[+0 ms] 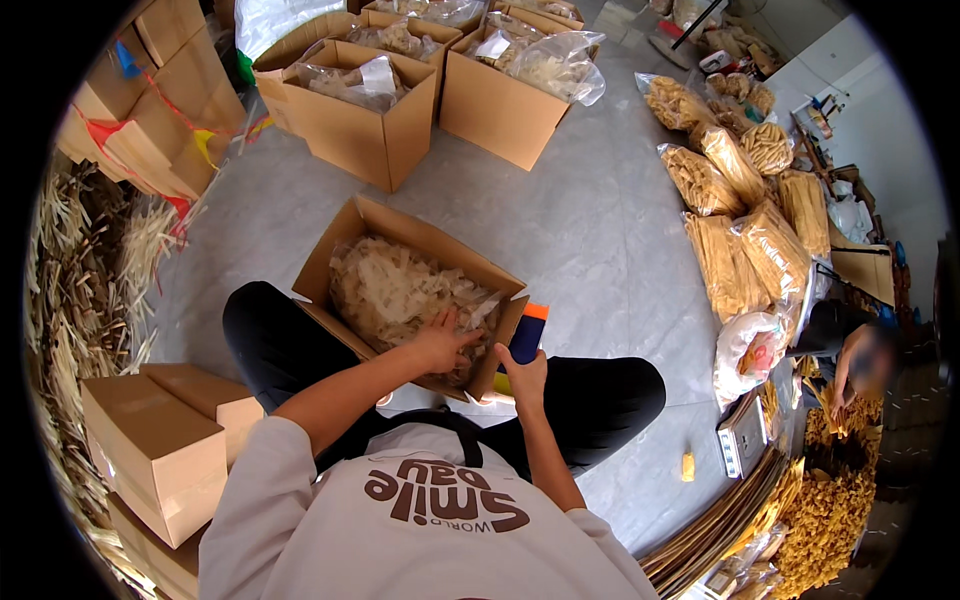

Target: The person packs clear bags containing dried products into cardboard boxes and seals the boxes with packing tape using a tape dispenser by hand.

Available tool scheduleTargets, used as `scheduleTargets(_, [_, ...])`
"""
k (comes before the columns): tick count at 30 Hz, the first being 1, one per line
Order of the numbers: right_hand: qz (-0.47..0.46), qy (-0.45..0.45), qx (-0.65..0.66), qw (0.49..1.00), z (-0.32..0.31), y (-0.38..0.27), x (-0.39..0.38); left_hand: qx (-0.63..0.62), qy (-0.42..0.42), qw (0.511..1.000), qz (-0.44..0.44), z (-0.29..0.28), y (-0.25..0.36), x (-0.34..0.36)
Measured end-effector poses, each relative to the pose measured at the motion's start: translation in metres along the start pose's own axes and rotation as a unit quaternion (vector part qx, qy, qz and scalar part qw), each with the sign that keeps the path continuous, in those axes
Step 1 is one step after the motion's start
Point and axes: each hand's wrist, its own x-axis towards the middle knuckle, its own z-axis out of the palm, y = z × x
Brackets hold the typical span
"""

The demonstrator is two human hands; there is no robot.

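Observation:
An open cardboard box (322, 258) sits between my bent legs, full of pale, crinkled pieces (385, 290) that look bagged in clear plastic. My left hand (445, 342) rests on that filling near the box's near right part, its fingers spread. My right hand (525, 375) is closed on a dark blue object (528, 330) with an orange top and some yellow below, just outside the box's right side; what it is exactly I cannot tell.
Filled boxes (500, 120) stand ahead. Stacked boxes (160, 70), shredded strips (80, 250) and more boxes (150, 460) line my left. Bagged yellow sticks (755, 250), a metal scale (740, 435) and another person's hand (838, 390) are at my right.

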Motion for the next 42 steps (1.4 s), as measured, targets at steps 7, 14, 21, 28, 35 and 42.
scheduleTargets(7, [-0.026,0.019,-0.076,0.997,-0.001,-0.001,0.003,0.110,0.032,0.992,-0.061,0.012,0.018,0.005])
scheduleTargets(14, [0.019,-0.056,0.164,0.985,-0.025,-0.030,-0.012,0.079,0.017,0.996,-0.037,0.029,0.004,-0.002])
scheduleTargets(21, [-0.033,-0.043,0.340,0.939,-0.082,-0.052,-0.013,0.030,-0.044,0.998,-0.027,0.028,0.005,-0.003])
scheduleTargets(28, [0.034,-0.159,0.420,0.893,-0.046,-0.036,-0.012,0.056,-0.053,0.995,-0.059,0.040,0.001,0.010])
scheduleTargets(35, [0.038,-0.216,0.240,0.946,0.015,-0.095,0.003,-0.082,-0.104,0.981,0.140,-0.017,-0.076,-0.027])
scheduleTargets(42, [-0.027,-0.255,0.219,0.941,0.060,-0.072,0.000,-0.050,0.478,0.863,-0.156,-0.103,-0.139,-0.090])
